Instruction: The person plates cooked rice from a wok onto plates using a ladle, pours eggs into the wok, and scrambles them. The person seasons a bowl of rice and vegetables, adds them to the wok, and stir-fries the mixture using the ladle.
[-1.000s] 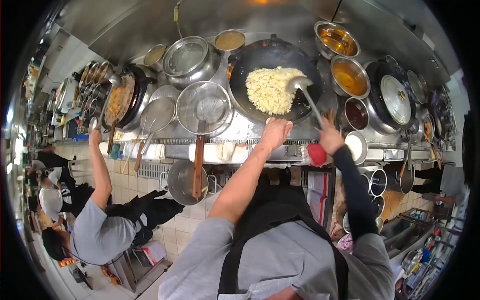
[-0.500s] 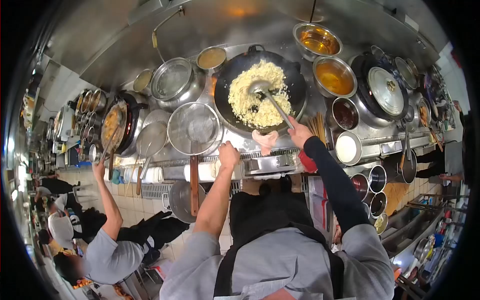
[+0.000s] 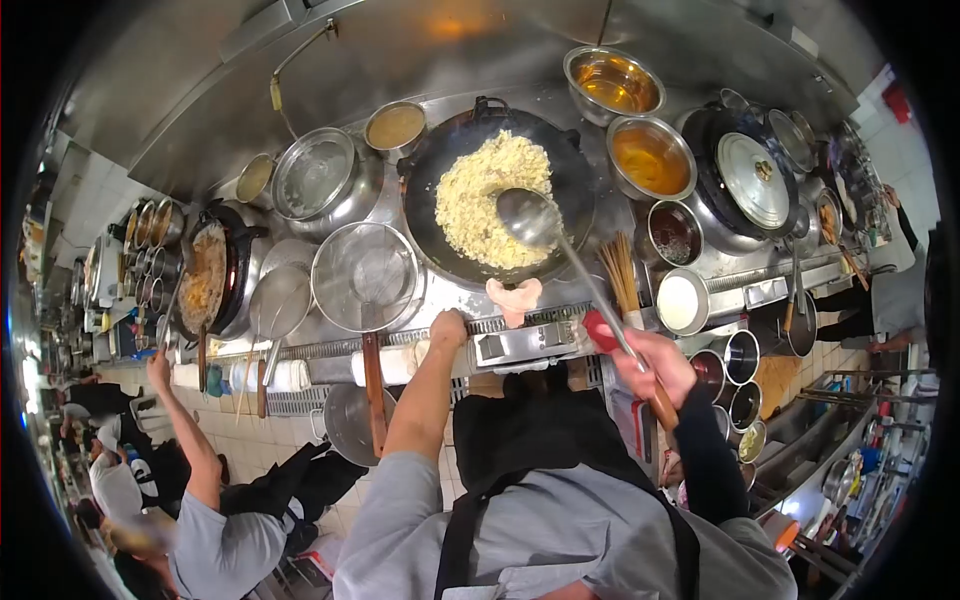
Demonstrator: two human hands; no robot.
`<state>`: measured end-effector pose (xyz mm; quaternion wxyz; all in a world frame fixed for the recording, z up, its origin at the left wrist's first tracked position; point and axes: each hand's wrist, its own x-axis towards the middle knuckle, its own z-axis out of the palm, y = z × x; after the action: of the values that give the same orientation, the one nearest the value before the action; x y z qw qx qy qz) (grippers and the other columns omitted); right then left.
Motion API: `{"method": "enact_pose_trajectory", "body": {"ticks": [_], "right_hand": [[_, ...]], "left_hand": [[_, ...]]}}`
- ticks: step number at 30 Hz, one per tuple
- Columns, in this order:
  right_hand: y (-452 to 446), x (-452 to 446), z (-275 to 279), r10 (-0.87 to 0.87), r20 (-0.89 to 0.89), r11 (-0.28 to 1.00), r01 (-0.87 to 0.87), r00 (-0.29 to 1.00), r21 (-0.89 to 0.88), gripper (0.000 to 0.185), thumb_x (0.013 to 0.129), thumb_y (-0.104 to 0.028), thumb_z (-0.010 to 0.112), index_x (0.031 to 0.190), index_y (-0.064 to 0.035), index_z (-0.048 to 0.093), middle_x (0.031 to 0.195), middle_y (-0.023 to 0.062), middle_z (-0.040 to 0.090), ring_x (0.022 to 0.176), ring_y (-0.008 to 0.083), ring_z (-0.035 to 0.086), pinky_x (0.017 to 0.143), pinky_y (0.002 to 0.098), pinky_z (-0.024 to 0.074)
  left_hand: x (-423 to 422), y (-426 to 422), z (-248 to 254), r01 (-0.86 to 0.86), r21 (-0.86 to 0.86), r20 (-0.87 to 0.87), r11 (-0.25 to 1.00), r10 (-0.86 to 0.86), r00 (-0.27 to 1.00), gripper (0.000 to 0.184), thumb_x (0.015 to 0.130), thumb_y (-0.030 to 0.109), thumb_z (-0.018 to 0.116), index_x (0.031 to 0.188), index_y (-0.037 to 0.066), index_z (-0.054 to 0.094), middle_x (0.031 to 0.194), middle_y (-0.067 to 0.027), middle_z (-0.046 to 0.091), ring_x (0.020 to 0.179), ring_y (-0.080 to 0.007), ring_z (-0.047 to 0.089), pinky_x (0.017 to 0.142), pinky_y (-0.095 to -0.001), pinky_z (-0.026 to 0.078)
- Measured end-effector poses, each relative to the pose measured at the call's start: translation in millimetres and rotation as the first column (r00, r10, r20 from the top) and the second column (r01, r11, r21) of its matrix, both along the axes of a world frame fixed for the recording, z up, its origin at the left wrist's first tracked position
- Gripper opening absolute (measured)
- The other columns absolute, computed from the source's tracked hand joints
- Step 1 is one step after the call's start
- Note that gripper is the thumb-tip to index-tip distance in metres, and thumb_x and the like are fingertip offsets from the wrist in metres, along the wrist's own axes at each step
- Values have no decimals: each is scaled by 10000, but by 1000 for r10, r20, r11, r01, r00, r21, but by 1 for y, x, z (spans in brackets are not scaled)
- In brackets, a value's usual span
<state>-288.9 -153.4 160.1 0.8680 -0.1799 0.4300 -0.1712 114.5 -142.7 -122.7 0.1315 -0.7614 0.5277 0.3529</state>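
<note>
Fried rice (image 3: 480,200) lies in a large black wok (image 3: 425,175). A metal ladle (image 3: 530,218) rests its bowl on the right side of the rice, its handle slanting down to the right. My right hand (image 3: 652,368) is wrapped round that handle near its wooden end. My left hand (image 3: 448,328) is at the front edge of the stove, left of a metal box (image 3: 535,343); its fingers are bunched, and what they hold, if anything, is hidden. A pinkish cloth (image 3: 513,300) is draped at the wok's near rim.
Left of the wok are a wire strainer (image 3: 366,275) and a lidded pot (image 3: 315,175). Bowls of amber liquid (image 3: 652,160), a bamboo brush (image 3: 620,272) and a white container (image 3: 683,302) stand right. A co-worker (image 3: 225,540) works at another wok (image 3: 205,275) at left.
The ladle has swept across the rice and its handle has come back toward me with my right hand. My left hand has moved from the cloth at the wok's rim to the stove edge.
</note>
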Motion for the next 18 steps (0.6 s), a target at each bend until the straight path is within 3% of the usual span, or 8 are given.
{"method": "enact_pose_trajectory", "body": {"ticks": [3,6,8,11,13,15,17,18], "right_hand": [[-46,38,-97,-209,284,909,79,936,410,367,1112,-280,522,1415,-72,530,766,-60,454,504,17,399,388,186,308],[-66,104,-80,-6,-362,930,-128,932,-345,345,1046,-242,661,1355,-133,552,720,-51,469,495,31,390,402,215,302],[-72,89,-51,-50,-373,869,-143,927,-474,348,1061,-223,628,1388,-135,545,718,-50,462,497,23,385,400,206,287],[-113,37,-47,-83,66,996,85,994,-33,363,1086,-201,559,1442,-145,518,710,-56,435,501,24,360,392,206,269],[-133,37,-83,-56,-101,998,54,993,-24,391,1072,-185,574,1453,-131,513,731,-51,447,502,33,364,387,215,282],[-125,62,-67,24,-365,940,-145,931,-308,436,1060,-173,589,1478,-96,493,733,-34,467,488,51,388,381,235,317],[-90,78,-28,-30,-597,712,-402,802,-575,469,1046,-169,612,1483,-59,481,717,-16,490,470,74,416,376,263,352],[-89,77,-23,-8,-533,739,-354,846,-573,478,1049,-172,608,1492,-57,472,721,-13,490,466,80,421,376,269,363]], "left_hand": [[0,3,-3,21,-7,10,1000,-21,1000,371,782,177,817,1099,0,740,1106,-220,762,1077,-357,738,922,-431,599],[4,3,-27,-155,-219,60,963,172,983,264,801,143,777,1022,-2,756,1046,-234,766,1050,-372,741,892,-448,596],[9,15,-30,-276,-391,16,878,306,952,221,839,139,723,991,-21,747,1015,-256,761,1017,-396,739,867,-471,588],[25,30,25,-462,-606,-176,648,457,872,252,893,162,676,960,-79,707,904,-267,750,841,-428,735,800,-504,570],[14,20,114,-785,-419,-689,456,404,602,320,947,187,721,1091,-97,692,896,-138,755,776,-183,718,731,-333,583],[-5,-8,159,-887,-160,-946,433,191,264,436,1008,151,659,1347,-112,580,1218,-202,708,778,-218,745,726,-326,588],[3,-38,127,-681,-559,-686,474,196,700,367,985,131,672,1283,-75,617,1141,-203,737,785,-254,752,718,-354,582],[5,-54,117,-508,-708,-485,490,186,855,333,973,121,678,1251,-57,635,1102,-203,751,788,-273,756,714,-368,579]]}}
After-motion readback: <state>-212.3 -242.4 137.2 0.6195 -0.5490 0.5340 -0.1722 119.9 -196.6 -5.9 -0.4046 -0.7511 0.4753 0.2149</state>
